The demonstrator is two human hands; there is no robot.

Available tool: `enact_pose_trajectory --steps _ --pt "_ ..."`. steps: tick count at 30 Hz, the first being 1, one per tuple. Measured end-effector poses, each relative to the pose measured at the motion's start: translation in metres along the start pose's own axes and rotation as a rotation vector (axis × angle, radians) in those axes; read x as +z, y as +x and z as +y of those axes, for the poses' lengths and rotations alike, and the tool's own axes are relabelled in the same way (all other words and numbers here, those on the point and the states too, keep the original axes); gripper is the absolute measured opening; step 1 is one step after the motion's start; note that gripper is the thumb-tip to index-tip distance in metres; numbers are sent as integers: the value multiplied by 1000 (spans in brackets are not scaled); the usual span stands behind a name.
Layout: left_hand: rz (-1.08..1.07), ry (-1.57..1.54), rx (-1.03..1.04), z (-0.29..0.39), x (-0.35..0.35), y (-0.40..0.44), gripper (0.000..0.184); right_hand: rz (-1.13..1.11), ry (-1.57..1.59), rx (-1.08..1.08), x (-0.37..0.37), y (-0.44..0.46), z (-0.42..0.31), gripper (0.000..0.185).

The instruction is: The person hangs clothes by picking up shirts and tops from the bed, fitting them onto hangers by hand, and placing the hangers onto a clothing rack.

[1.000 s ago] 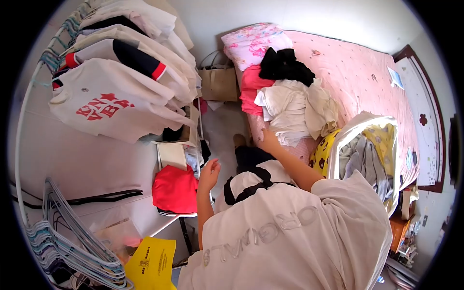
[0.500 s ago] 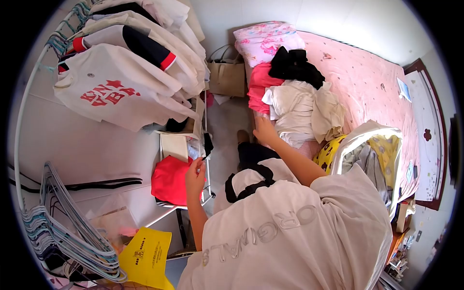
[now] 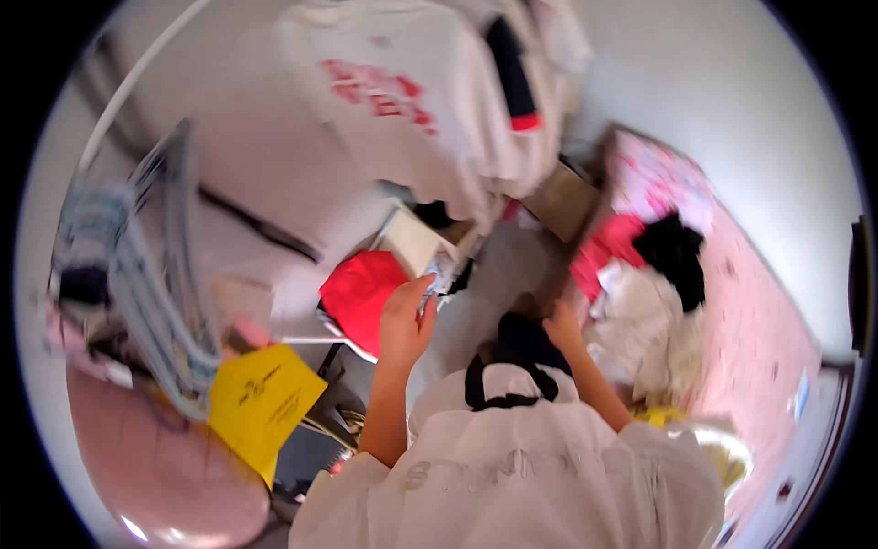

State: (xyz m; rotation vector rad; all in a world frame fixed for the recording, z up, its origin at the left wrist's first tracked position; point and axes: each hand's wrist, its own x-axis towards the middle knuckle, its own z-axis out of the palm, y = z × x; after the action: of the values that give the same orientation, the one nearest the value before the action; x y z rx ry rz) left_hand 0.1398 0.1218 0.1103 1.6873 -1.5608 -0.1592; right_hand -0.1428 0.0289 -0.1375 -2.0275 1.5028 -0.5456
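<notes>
My left hand (image 3: 407, 320) is raised beside a bright red cloth item (image 3: 364, 297) on the rack's lower shelf. Its thumb and fingers are apart, and I see nothing in it. A cream box (image 3: 412, 240) lies just beyond the fingertips. My right hand (image 3: 562, 327) hangs by the near side of the bed, close to a pile of off-white clothes (image 3: 631, 320); blur hides how its fingers are set. Above that pile lie a pink-red garment (image 3: 605, 252) and a black garment (image 3: 672, 256).
Shirts, one a white sweatshirt (image 3: 393, 101) with red letters, hang from the rack. Grey-blue hangers (image 3: 151, 284) crowd the left, above a yellow bag (image 3: 261, 403) and a pink rounded seat (image 3: 165, 457). A pink bed (image 3: 745, 302) and a laundry basket (image 3: 732, 448) are at right.
My view has swung left, so the rack, bed and clothes sit further right and a pink seat shows. My left hand has lifted, its fingers spreading. The right stays near the bed edge.
</notes>
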Motion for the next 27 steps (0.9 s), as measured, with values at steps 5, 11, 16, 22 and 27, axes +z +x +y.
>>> enact_pose_trajectory --steps 5,11,16,22,27 --pt "469 223 173 33 -83 -12 20 -213 199 -516 1 38 -151 53" --pt "1033 672 52 38 -144 -72 42 -393 398 -772 -36 28 -308 50" --pt "920 814 -238 31 -165 -61 51 -368 527 -950 -45 11 -361 50" --pt "1043 812 -284 29 -171 -69 56 -343 580 -1083 -61 6 -397 47" --pt "988 810 -264 24 -169 -70 46 -193 611 -1245 -78 11 -445 41"
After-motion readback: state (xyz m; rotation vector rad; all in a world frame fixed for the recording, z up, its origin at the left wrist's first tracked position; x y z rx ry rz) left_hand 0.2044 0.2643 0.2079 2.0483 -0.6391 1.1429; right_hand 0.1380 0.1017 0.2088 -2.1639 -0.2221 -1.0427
